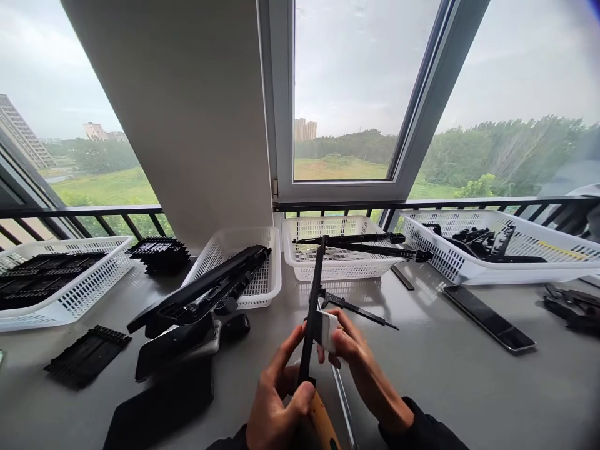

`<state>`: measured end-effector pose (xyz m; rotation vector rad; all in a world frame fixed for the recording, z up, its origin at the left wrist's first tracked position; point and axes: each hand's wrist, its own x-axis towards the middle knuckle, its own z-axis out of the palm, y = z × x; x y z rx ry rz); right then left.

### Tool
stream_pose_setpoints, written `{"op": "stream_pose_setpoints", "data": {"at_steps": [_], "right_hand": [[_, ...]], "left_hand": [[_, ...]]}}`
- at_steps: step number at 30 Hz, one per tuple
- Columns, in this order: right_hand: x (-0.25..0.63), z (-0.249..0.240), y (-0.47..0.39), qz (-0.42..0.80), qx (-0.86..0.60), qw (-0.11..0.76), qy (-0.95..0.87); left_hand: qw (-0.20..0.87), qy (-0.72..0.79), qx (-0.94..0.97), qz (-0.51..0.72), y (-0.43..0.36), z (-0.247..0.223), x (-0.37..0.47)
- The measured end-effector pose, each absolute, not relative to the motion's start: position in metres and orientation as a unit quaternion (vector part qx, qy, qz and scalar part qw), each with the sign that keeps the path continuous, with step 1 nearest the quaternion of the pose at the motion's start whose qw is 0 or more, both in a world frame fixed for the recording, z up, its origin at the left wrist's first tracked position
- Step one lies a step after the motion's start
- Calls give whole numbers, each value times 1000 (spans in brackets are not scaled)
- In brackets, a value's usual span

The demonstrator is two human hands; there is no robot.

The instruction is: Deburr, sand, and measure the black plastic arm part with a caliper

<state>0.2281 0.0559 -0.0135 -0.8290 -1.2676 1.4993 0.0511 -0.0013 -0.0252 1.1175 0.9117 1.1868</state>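
My left hand [284, 394] is closed around a long, thin black plastic part [313, 306], which stands nearly edge-on and tilted. On its right side my right hand [359, 353] pinches a small white block [328, 330] with a dark face turned to the black part. The block appears to touch it. Beneath my hands lies a yellow-orange object [323, 419], partly hidden by my left thumb. A thin silvery strip [344, 400] runs alongside it. Just beyond my right hand a black caliper [359, 309] rests on the table.
White baskets holding black parts line the window: left basket [94, 294], second basket [269, 281], middle basket [337, 272], right basket [497, 275]. A phone [490, 317] lies at right. Black parts [87, 356], a mouse [235, 328] and a dark flat object [159, 406] occupy the left.
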Motion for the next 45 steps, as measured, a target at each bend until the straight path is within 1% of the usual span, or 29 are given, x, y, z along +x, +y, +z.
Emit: {"op": "stream_pose_setpoints", "data": {"at_steps": [3, 5, 9, 12, 14, 17, 22, 27, 32, 35, 38, 41, 45], "right_hand": [[224, -10, 48, 663, -311, 449, -512], [220, -8, 44, 677, -296, 436, -513], [219, -6, 42, 653, -304, 453, -525], [223, -5, 43, 624, -321, 461, -542], [225, -4, 42, 607, -325, 462, -560], [225, -6, 40, 611, -319, 457, -562], [220, -19, 39, 676, -280, 464, -500], [219, -24, 38, 700, -295, 514, -398], [216, -25, 39, 713, -290, 557, -312], [216, -25, 42, 715, -287, 578, -269], [218, -20, 43, 716, -294, 571, -274], [218, -15, 40, 712, -305, 569, -276], [218, -17, 40, 712, -302, 573, -269]], "left_hand": [[582, 411, 436, 551, -1, -20, 51], [578, 411, 433, 557, -2, -18, 51], [534, 402, 518, 534, -4, -25, 51], [526, 398, 569, 491, -5, -31, 51], [513, 406, 579, 487, -6, -32, 51], [466, 428, 592, 498, -7, -31, 52], [379, 418, 672, 479, -8, -28, 49], [314, 416, 748, 410, -1, -16, 41], [191, 443, 796, 365, 7, -7, 38], [111, 505, 785, 342, 12, -3, 28], [63, 634, 706, 310, 18, 5, 6], [85, 733, 623, 259, 24, 15, -21], [130, 772, 585, 214, 25, 24, -38]]}}
